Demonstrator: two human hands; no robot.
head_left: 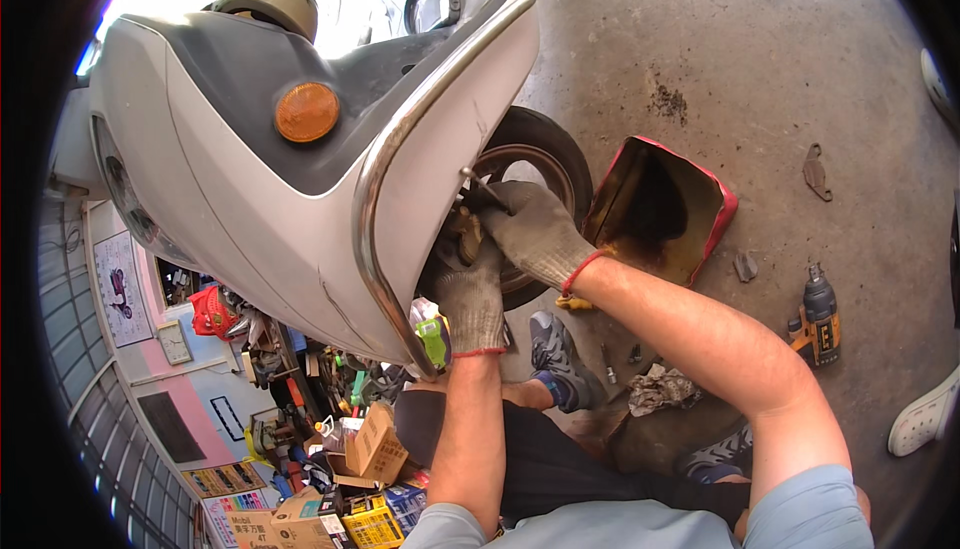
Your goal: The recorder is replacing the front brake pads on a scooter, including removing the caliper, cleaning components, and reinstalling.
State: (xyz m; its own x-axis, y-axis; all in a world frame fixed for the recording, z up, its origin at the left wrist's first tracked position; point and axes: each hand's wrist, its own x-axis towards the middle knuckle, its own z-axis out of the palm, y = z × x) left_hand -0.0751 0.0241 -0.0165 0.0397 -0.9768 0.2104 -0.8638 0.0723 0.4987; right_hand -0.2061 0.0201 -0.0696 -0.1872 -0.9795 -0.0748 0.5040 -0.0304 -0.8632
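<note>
I wear grey, soiled work gloves with red cuffs on both hands, beside the front wheel (572,161) of a white and grey scooter (270,199). My right hand (535,232) is closed on a thin metal rod (486,190) that points up and left from the fingers, next to the wheel rim. Just left of it and lower, my left hand (470,299) reaches under the body panel. Its dirty fingers are curled near the wheel hub, and what they hold is hidden. A chrome guard bar (370,219) curves past the left of both hands.
Right of the wheel lies a red-edged pan (722,224) with dark liquid. A yellow-black cordless drill (820,317), a flat metal part (817,173) and crumpled paper (662,390) are on the floor. Cardboard boxes (378,445) stand lower left. A person's pale clog (920,421) shows far right.
</note>
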